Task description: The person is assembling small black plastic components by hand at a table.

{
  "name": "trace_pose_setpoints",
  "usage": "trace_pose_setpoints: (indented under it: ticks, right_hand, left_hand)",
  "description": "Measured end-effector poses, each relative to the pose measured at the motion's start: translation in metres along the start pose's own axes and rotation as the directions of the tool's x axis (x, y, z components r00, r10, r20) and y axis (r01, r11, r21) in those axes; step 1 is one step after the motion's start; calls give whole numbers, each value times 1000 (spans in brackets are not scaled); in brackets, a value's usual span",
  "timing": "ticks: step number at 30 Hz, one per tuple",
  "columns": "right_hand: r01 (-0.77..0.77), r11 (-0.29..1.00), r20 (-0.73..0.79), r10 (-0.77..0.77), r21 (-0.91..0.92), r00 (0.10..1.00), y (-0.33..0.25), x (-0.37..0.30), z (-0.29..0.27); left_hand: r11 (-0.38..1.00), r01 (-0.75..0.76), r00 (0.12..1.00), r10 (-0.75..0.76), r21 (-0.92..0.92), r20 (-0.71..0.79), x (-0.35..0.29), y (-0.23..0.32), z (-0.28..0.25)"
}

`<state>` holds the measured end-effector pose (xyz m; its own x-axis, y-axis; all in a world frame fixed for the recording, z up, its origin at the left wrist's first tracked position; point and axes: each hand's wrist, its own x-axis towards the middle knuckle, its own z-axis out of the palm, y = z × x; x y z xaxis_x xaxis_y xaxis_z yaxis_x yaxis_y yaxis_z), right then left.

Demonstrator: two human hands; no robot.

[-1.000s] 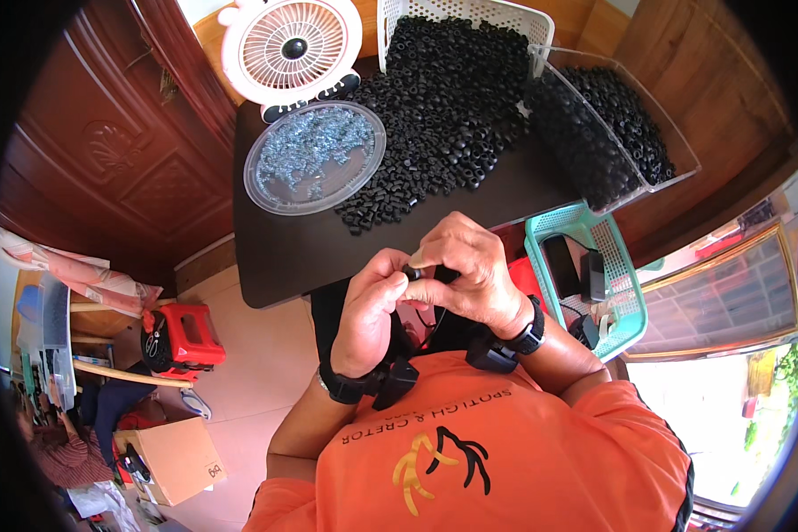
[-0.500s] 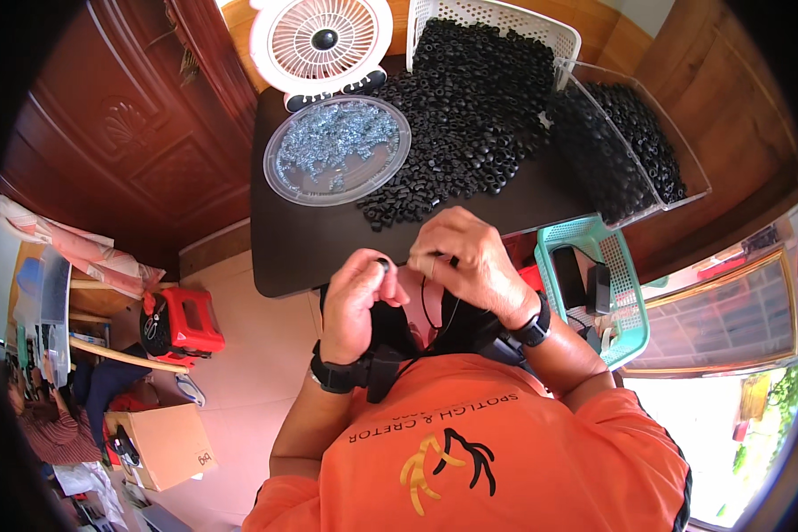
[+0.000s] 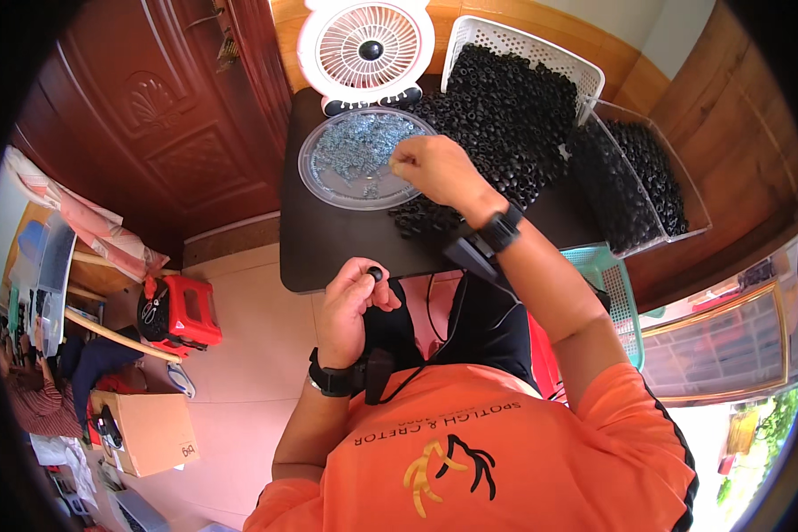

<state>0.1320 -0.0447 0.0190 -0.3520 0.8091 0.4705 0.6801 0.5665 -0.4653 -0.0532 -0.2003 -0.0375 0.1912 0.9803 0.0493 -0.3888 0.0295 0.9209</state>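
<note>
Fingers of my left hand (image 3: pixel 344 310): curled snugly on one black piece (image 3: pixel 375 274), near the bench (image 3: pixel 328 248). Right hand (image 3: pixel 442 173) has since crossed to the dish (image 3: pixel 344 186) of blue bits (image 3: pixel 353 147), grip unclear; left holds alone.

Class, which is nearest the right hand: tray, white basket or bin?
The round clear tray with bluish pieces: the right hand overlaps its rim; the white basket and rectangular bin are farther off.

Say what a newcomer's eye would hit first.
Probably the heap of small black ring-shaped pieces in and before the white perforated basket at the back. Left of it, a round clear plastic tray holds pale blue bits, with the right hand over its edge. Nearer the body, the left hand holds a small black piece.
</note>
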Motion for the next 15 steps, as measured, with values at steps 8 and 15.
trace_pose_setpoints:
  ticks: [8,15]
  right_hand:
    - [-11,970,178,56,-243,982,16,32,49]
    - [54,946,252,30,-320,967,21,36,59]
  left_hand:
    - [999,36,999,-36,18,7,-5,2,-2]
    - [998,56,998,-56,6,17,-3,-1,-1]
